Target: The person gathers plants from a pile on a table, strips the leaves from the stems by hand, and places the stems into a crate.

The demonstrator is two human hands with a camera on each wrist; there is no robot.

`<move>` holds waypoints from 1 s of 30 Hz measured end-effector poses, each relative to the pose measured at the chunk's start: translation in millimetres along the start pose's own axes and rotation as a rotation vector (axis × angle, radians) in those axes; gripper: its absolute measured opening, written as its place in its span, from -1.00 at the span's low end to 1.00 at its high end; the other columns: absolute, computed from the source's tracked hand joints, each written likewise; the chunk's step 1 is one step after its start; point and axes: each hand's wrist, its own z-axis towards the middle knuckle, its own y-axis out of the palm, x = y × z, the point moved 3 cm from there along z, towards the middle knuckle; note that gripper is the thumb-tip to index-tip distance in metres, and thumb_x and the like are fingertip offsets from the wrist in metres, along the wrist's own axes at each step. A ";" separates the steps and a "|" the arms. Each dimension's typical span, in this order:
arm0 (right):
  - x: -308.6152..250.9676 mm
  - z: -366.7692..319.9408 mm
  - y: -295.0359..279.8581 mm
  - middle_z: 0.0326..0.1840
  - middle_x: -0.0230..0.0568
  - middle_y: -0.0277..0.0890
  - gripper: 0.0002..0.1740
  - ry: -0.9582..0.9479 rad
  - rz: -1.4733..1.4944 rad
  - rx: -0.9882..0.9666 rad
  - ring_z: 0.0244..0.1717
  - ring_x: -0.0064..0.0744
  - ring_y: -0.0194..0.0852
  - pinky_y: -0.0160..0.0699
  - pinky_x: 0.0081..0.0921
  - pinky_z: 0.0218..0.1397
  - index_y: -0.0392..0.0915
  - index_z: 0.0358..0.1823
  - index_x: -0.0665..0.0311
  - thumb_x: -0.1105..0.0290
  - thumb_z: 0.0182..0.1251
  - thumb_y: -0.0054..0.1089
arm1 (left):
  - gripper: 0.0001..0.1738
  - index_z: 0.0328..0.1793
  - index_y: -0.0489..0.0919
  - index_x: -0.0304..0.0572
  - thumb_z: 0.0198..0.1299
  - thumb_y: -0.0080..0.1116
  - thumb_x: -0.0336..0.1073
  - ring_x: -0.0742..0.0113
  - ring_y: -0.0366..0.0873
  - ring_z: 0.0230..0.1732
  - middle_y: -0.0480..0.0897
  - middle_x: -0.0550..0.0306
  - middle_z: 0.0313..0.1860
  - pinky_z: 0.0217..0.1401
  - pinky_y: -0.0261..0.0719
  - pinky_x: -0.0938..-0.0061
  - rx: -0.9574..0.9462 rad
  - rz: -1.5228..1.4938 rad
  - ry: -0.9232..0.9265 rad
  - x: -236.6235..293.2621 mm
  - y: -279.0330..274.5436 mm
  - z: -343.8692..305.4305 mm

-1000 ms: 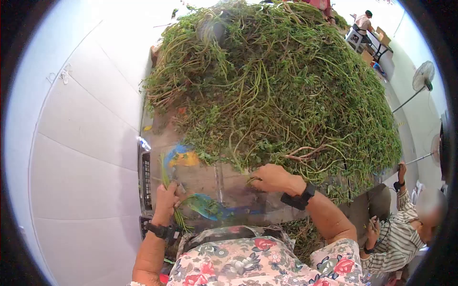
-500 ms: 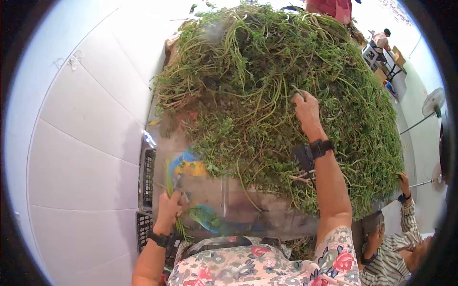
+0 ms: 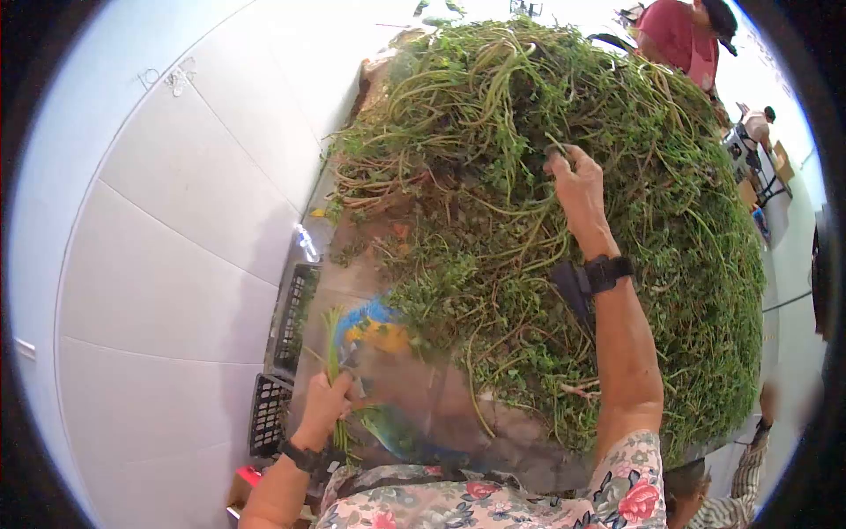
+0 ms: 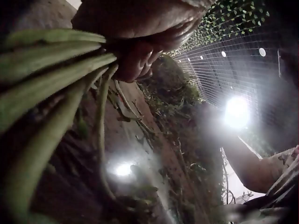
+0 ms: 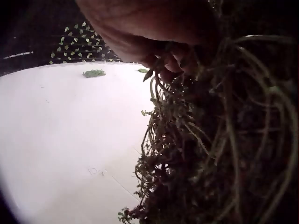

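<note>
A bunch of green stems (image 3: 333, 344) stands upright in my left hand (image 3: 324, 407), which grips it at the table's near left side. Close up in the left wrist view, several thick stems (image 4: 51, 79) fan out from the curled fingers (image 4: 133, 63). My right hand (image 3: 582, 187) reaches far over the big heap of leafy green plants (image 3: 493, 300). It pinches a stem (image 3: 553, 141) whose tip pokes past the fingertips. In the right wrist view the curled fingers (image 5: 170, 70) are right at the tangled stems; the rest of the grip is in shadow.
The heap covers most of the table (image 3: 432, 388). Black plastic crates (image 3: 269, 414) stand along the left edge, beside a white wall (image 3: 167, 291). A small bottle (image 3: 307, 242) lies near that edge. One person (image 3: 683, 44) is at the far end, another in striped sleeves (image 3: 740, 494) at right.
My right hand has moved from the near edge of the heap far forward over it, then stays there. The left hand keeps its stem bunch. The head view has turned somewhat.
</note>
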 end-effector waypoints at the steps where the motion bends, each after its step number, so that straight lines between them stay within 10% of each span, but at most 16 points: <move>1: -6.5 10.7 5.1 -0.37 -0.22 0.54 -0.68 -0.073 -0.037 0.042 -0.45 -0.45 0.34 0.31 -0.47 -0.37 0.51 -0.11 0.35 0.26 0.24 0.00 | -0.84 -0.45 0.37 -0.21 0.12 0.00 -0.32 0.54 0.16 -0.83 0.36 0.21 -0.70 -0.83 0.08 0.60 -0.021 0.000 0.008 -5.8 -2.2 3.3; 4: -34.9 34.7 23.6 -0.27 0.12 0.55 -0.52 -0.171 -0.101 0.087 -0.22 0.02 0.51 0.44 -0.31 -0.13 0.50 -0.11 0.44 0.12 0.16 0.06 | -0.83 -0.46 0.38 -0.23 0.12 -0.01 -0.32 0.55 0.18 -0.81 0.37 0.21 -0.70 -0.81 0.08 0.61 -0.032 -0.011 0.004 -2.1 -1.5 2.6; 15: -9.3 83.1 74.6 -0.15 0.22 0.50 -0.40 0.083 -0.561 -0.234 -0.05 0.11 0.47 0.42 -0.17 0.01 0.51 -0.17 0.43 -0.04 0.02 0.07 | -0.78 -0.47 0.41 -0.26 0.18 -0.03 -0.28 0.56 0.20 -0.79 0.41 0.19 -0.67 -0.79 0.07 0.67 -0.061 -0.046 0.010 5.2 3.2 -2.2; 21: -54.6 5.0 -13.3 -0.30 0.01 0.51 -0.51 0.023 -0.136 -0.291 -0.29 -0.09 0.43 0.36 -0.28 -0.20 0.49 -0.19 0.45 0.12 0.05 0.00 | -0.74 -0.52 0.40 -0.26 0.16 -0.03 -0.27 0.56 0.21 -0.79 0.39 0.21 -0.69 -0.79 0.08 0.64 -0.013 0.033 -0.002 8.4 2.9 -3.9; 30: -23.1 -137.8 -160.3 0.10 -0.06 0.20 -0.45 0.256 -0.242 -0.038 0.12 -0.24 0.19 0.12 -0.41 0.22 0.35 0.10 0.40 0.18 0.14 0.01 | -0.75 -0.54 0.38 -0.25 0.13 -0.02 -0.28 0.54 0.18 -0.83 0.34 0.22 -0.73 -0.82 0.07 0.58 -0.039 0.048 0.061 -0.4 -1.2 0.9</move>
